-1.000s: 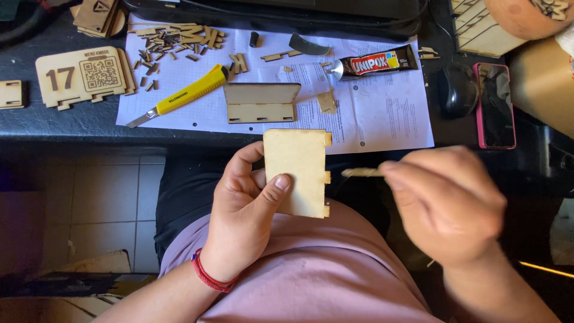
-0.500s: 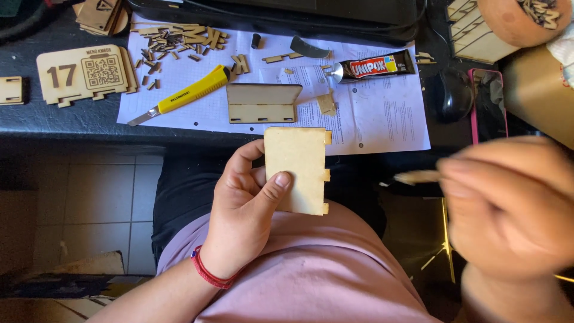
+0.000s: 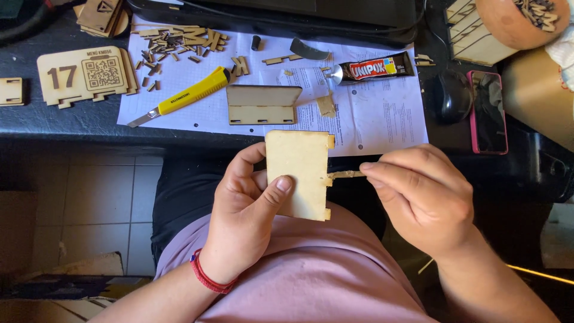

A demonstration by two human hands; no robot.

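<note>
My left hand [image 3: 248, 224] sits low over my lap, palm toward me, fingers curled behind and thumb [image 3: 276, 190] pressed flat across the front of what it grips, holding it upright. A red band circles the left wrist, and the forearm runs down to the lower left. My right hand [image 3: 421, 200] comes in from the right, knuckles up, fingertips [image 3: 372, 170] pinched tight together and pointing left toward the left hand. The right forearm angles away to the lower right.

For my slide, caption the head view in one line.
Left hand holds a notched wooden panel; right hand presses a thin stick to its edge.
</note>
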